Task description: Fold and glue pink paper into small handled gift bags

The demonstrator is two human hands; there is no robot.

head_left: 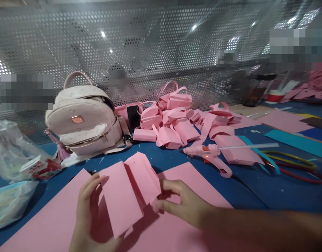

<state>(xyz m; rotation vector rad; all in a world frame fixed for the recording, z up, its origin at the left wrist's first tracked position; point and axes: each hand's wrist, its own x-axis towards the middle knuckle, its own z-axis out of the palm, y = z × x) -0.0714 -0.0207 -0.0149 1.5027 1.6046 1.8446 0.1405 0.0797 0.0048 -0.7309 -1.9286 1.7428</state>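
Between my two hands is a folded pink paper box [124, 199], tilted, with two panels and a dark gap running between them. My left hand [88, 213] grips its left panel, the fingertips at the upper left corner and the thumb side low and partly hidden behind the paper. On the other side, my right hand [180, 201] pinches the right edge between thumb and fingers. Below lies a large sheet of pink paper [55, 213] on the blue table. Beyond my right hand rests a pink glue gun [206, 154] with a small orange light and a clear glue stick in its back.
A cream backpack [84, 119] stands behind on the left, near a small red-and-white box [41, 167] and plastic bags [12, 206]. Several pink paper bags [173, 119] are piled at the back beside a phone [134, 118]. Scissors [289, 161] lie right. A perforated metal screen [161, 45] rises behind.
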